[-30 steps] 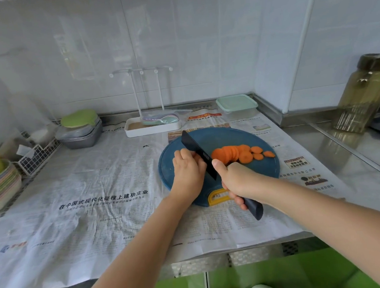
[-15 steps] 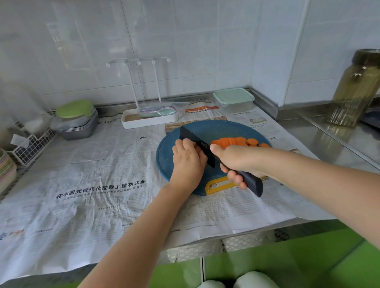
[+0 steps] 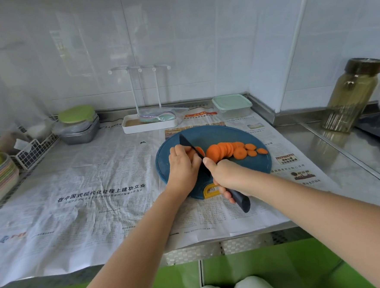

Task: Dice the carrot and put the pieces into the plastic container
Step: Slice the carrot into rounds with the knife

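1. Gripping the knife (image 3: 190,146) with the right hand (image 3: 227,175), fingers curled round its handle.
2. Seemingly pinning the carrot (image 3: 200,151) on the board (image 3: 217,135) with the curled left hand (image 3: 182,166).
3. Leaving the lidded plastic container (image 3: 232,106) behind the board.

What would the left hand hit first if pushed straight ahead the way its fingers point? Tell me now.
Most likely the knife: its blade crosses just beyond the fingertips of the left hand. Past it lies bare cutting board, then the white tray. Depth is hard to judge.

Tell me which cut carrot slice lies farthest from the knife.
The lone slice at the row's right end, by the board's rim; the rest lie nearer the knife.
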The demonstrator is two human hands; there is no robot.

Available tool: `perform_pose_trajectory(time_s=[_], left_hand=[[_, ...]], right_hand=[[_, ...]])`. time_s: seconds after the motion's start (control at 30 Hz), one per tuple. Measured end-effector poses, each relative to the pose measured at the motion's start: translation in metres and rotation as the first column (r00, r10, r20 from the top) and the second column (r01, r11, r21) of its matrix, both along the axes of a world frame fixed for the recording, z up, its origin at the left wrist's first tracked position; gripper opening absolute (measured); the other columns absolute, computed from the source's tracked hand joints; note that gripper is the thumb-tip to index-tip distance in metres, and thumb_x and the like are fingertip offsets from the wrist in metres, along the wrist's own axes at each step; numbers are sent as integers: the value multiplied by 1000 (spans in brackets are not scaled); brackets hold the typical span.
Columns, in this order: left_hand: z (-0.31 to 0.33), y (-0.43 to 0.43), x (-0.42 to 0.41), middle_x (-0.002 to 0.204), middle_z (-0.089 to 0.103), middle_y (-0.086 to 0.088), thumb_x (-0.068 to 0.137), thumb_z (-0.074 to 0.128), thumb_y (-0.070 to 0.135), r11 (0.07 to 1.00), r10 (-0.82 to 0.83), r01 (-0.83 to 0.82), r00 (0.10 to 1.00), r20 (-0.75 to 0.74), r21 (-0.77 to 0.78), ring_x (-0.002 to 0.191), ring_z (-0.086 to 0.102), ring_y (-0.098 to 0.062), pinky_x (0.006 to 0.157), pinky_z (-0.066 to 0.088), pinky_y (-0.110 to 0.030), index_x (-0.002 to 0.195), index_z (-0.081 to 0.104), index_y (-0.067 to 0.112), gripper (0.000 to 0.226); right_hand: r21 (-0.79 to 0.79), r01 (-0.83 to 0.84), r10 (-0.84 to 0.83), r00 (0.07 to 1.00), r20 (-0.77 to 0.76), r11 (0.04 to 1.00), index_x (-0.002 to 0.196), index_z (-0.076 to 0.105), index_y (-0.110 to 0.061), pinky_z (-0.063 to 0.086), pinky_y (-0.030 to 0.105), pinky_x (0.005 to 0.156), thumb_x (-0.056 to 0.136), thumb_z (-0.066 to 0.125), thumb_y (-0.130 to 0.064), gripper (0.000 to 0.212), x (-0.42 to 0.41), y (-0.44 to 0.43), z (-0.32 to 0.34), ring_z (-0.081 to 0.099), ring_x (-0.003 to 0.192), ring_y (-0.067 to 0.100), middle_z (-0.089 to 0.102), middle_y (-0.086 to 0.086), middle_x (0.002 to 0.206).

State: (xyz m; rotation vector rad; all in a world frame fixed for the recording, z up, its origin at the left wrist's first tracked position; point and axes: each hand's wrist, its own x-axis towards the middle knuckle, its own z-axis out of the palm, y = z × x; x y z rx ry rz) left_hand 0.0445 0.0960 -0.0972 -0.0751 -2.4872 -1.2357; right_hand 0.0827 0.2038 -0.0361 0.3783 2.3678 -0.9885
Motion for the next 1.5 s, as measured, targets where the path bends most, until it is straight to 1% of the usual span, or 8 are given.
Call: perform_pose_trajectory(time_s=[0.13,0.33,0.47,0.63,0.73,0.87,1.03,1.5], left_hand=[[1,-1,2,108,47,-9,94,51,18,999,-16,16,1000,-11,31,101,44,-21,91,39,-34,107,48,5,18],[1,-2,2,108,49,-4,95,47,24,996,-17,16,1000,18,92,97,54,-19,89,46,-34,104,47,17,12],[7,-3,4,112,47,1,98,43,21,985,36,-46,997,66,167,81,49,1,66,35,2,110,47,15,14],[9,-2,5,115,44,3,97,40,20,985,-8,-9,995,99,170,99,43,-8,81,29,-17,110,46,18,15],[9,-6,6,115,43,3,95,42,20,992,-29,15,993,111,123,101,45,-10,82,31,-21,117,47,18,22],[9,-17,3,113,49,2,89,54,22,996,-56,46,990,128,80,90,49,-2,68,38,-17,110,50,22,22],[12,-19,3,112,52,1,84,62,26,998,-62,60,992,114,16,92,53,-13,68,43,-21,104,50,24,23],[13,-19,6,107,53,1,82,62,25,997,-75,76,996,52,-10,89,54,-10,70,46,-21,98,52,28,19]], right_hand=[[-240,87,-100,994,-41,967,71,45,-8,37,24,40,96,28,-62,63,5,19,-7,38,38,18,43,5,51],[-381,116,-140,990,-35,917,66,46,-10,36,21,38,97,34,-58,59,11,44,-7,37,36,16,43,4,47],[-453,137,-159,987,-9,881,69,47,-10,35,21,38,97,38,-58,56,12,53,-5,37,35,15,43,2,47],[-556,159,-181,983,15,816,72,47,-10,34,20,38,96,41,-57,53,10,68,10,37,35,14,44,2,47],[-535,109,-161,986,-52,838,72,47,-10,35,21,39,97,39,-57,54,10,71,14,37,35,15,43,3,48],[-462,4,-78,987,-140,887,70,47,-10,37,24,40,98,34,-56,56,9,68,11,39,36,16,45,3,47],[-335,-120,38,970,-239,934,68,47,-10,35,24,38,98,30,-57,59,10,60,11,39,36,17,45,3,47],[-253,-155,92,966,-243,955,70,47,-9,36,20,35,100,30,-55,57,13,54,13,38,34,14,43,3,48]])
